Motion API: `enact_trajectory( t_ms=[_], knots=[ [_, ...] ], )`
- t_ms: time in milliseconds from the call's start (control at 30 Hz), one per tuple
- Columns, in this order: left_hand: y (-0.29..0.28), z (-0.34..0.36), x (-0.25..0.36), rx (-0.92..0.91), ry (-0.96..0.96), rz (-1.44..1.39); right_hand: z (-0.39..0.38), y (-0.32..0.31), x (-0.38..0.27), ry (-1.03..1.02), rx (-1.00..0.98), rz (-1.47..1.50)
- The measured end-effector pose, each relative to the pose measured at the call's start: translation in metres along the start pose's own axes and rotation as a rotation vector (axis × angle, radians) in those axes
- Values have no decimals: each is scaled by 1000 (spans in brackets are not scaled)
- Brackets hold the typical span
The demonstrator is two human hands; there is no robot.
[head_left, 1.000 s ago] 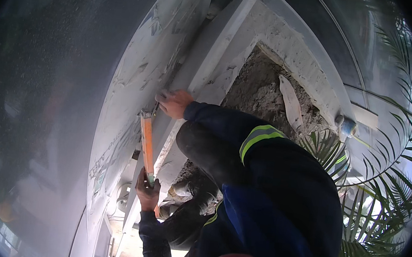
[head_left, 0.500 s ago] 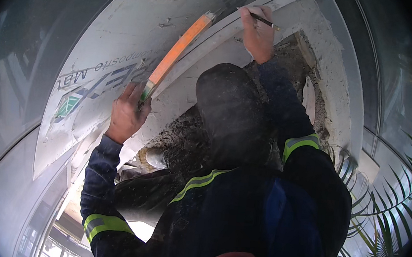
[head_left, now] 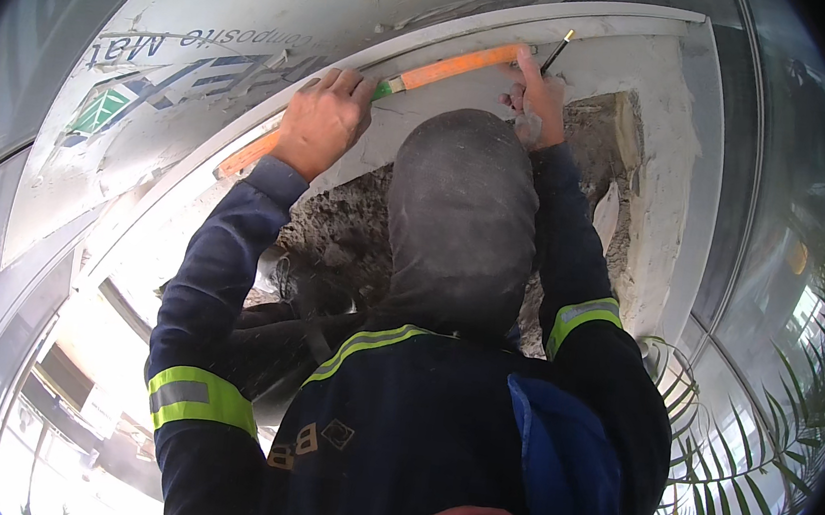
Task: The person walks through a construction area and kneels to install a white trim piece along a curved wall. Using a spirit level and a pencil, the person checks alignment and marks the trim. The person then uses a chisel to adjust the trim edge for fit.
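Observation:
An orange spirit level (head_left: 458, 64) with a green vial section lies slantwise along the inner side of a white edging strip (head_left: 618, 20). My left hand (head_left: 328, 120) is closed over it near the middle, covering part of its length. My right hand (head_left: 539, 105) is at the level's far right end, the index finger extended against it. A dark pencil (head_left: 558, 52) sticks up out of that hand; the fingers partly hide it. Below both hands is an opening with rough grey rubble or mortar (head_left: 340, 225), partly blocked from sight by my hooded head.
A large white sheet (head_left: 257, 15) with dried smears and printing rises beyond the strip. Pale rough plaster (head_left: 670, 154) borders the opening on the right. Grey wall panels (head_left: 778, 125) curve round the right side, and a palm plant (head_left: 743, 463) stands at the lower right.
The spirit level has swung to a flatter slant, its upper end moving right. My left hand has moved right and up with it; my right hand has come down from the strip to the level's end.

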State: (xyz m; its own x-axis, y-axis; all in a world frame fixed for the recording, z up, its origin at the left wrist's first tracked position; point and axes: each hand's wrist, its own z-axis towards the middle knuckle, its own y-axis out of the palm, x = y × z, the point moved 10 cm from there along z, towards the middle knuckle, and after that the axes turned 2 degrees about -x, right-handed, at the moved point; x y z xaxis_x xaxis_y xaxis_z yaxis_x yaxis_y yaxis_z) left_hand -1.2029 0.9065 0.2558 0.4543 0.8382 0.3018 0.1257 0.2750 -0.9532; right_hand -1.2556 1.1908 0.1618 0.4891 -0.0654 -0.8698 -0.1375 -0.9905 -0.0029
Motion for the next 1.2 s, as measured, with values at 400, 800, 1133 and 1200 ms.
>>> enact_trajectory(
  t_ms=[400,800,1133,1200],
  knots=[
    [-14,-56,9,609,-243,102,17,15,4,57,70,-97],
    [131,-160,-41,1036,-1321,-1848,17,13,3,80,50,-143],
    [120,-122,-38,938,-1188,-1897,11,-11,12,149,102,-90],
    [118,-119,-37,932,-1186,-1900,9,-14,10,141,108,-84]
  ],
)
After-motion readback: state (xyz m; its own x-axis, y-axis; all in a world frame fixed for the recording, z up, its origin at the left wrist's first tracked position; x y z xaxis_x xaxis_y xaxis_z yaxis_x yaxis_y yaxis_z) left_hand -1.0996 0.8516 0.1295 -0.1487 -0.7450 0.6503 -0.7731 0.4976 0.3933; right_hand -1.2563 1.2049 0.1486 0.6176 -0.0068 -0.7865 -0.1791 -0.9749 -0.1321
